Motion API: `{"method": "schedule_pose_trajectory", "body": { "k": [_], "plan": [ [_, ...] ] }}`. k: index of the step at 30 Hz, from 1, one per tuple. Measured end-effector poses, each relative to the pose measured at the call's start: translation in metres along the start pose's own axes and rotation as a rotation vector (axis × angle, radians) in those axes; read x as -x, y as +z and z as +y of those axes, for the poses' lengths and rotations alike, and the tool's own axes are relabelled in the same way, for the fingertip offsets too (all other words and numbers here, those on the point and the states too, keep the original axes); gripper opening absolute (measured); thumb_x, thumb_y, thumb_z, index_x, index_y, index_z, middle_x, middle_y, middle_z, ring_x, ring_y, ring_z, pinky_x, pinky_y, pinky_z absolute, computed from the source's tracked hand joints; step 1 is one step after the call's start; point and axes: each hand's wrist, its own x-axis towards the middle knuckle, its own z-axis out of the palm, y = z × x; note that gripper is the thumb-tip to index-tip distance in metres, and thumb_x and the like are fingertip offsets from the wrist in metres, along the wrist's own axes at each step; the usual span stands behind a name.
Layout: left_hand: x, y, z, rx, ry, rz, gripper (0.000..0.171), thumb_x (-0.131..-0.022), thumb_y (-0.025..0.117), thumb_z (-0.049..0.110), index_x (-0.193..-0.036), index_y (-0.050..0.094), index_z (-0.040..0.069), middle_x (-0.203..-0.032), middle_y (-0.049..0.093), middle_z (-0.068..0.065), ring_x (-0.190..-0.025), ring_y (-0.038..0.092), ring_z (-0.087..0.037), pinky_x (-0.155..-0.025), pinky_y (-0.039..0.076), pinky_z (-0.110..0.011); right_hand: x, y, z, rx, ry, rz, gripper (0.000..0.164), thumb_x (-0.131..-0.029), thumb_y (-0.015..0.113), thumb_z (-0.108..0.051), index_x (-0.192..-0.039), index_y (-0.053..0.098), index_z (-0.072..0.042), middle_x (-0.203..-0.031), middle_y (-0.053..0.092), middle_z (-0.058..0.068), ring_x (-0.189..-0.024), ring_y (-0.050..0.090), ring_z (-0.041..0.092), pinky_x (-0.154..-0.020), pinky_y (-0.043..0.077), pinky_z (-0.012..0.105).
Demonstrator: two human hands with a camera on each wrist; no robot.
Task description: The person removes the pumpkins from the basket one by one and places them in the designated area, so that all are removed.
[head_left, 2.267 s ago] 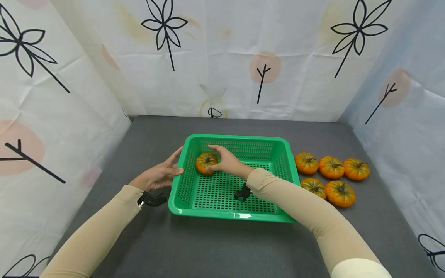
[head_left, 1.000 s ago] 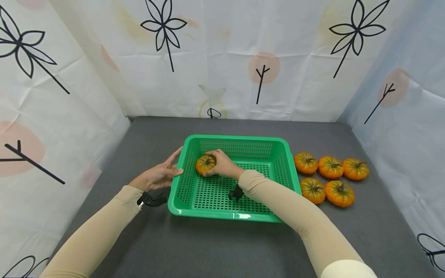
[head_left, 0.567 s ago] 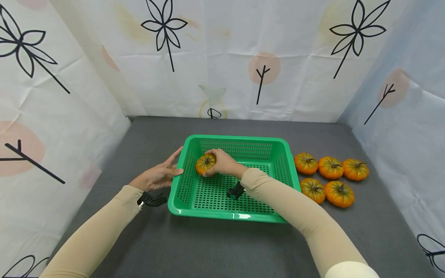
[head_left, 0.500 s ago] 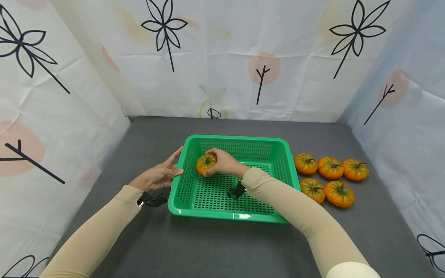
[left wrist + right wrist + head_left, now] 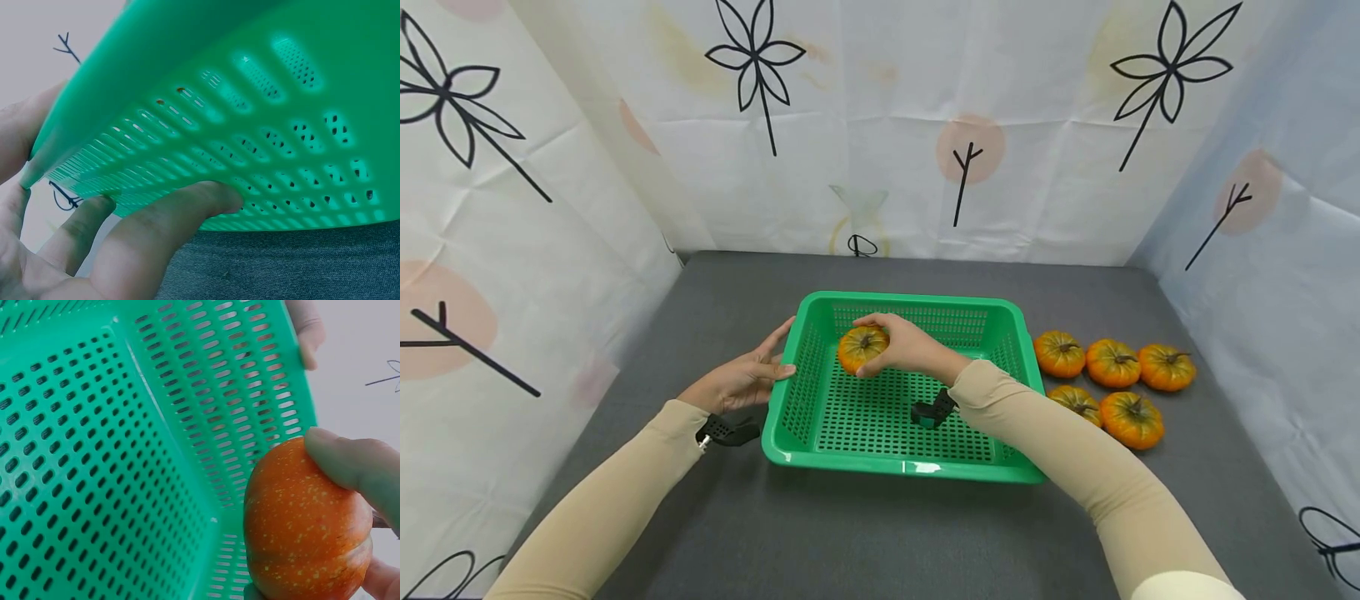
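A small orange-green pumpkin (image 5: 862, 349) is in the left part of the green plastic basket (image 5: 887, 468). My right hand (image 5: 904, 346) grips it between thumb and fingers; the right wrist view shows the pumpkin's speckled orange side (image 5: 306, 525) between the digits. It appears raised off the basket floor. At the basket's left end, my left hand (image 5: 748, 375) holds on, thumb at the rim and fingers against the slotted outer wall (image 5: 250, 150). Some of its fingertips are hidden behind the basket.
Several more pumpkins (image 5: 1112, 362) sit in two rows on the grey table (image 5: 880, 533), just right of the basket. My right forearm (image 5: 1060, 450) crosses the basket's near right rim and partly covers one pumpkin. Patterned cloth (image 5: 880, 125) hangs behind and at both sides.
My right hand, fingers apart beside the pumpkin earliest, has closed round it. Since half a second ago, hand and pumpkin have moved right and slightly up. The left hand and basket stay put.
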Motion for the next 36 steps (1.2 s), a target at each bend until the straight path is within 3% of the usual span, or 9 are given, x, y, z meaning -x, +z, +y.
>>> {"method": "schedule_pose_trajectory", "body": {
  "k": [9,28,36],
  "plan": [
    [-0.001,-0.002,-0.001,-0.027,0.011,0.006,0.091,-0.099,0.049,-0.003,-0.153,-0.006,0.046,-0.161,0.002,-0.021,-0.113,0.063,-0.026,-0.087,0.056,-0.047,0.019,-0.019,0.0,-0.011,0.02,0.019,0.078,-0.074,0.085,-0.022,-0.142,0.047,-0.017,-0.13,0.051,0.005,-0.107,0.055,0.024,-0.085,0.054,0.036],
    [0.0,-0.002,-0.002,0.015,-0.013,-0.004,0.089,-0.099,0.046,-0.005,-0.151,0.0,0.052,-0.161,0.006,-0.018,-0.12,0.058,-0.032,-0.092,0.053,-0.05,0.07,-0.059,0.004,-0.033,0.042,0.098,0.079,-0.073,0.087,-0.024,-0.142,0.047,-0.024,-0.134,0.049,0.004,-0.103,0.056,0.03,-0.078,0.055,0.036],
    [0.0,0.0,0.0,0.004,-0.008,-0.004,0.089,-0.099,0.045,-0.006,-0.152,-0.002,0.049,-0.161,0.006,-0.018,-0.118,0.06,-0.032,-0.089,0.055,-0.05,0.095,-0.08,0.012,0.01,0.065,0.152,0.079,-0.075,0.085,-0.029,-0.142,0.045,-0.026,-0.139,0.047,0.008,-0.125,0.043,0.041,-0.082,0.054,0.042]
  ]
}}
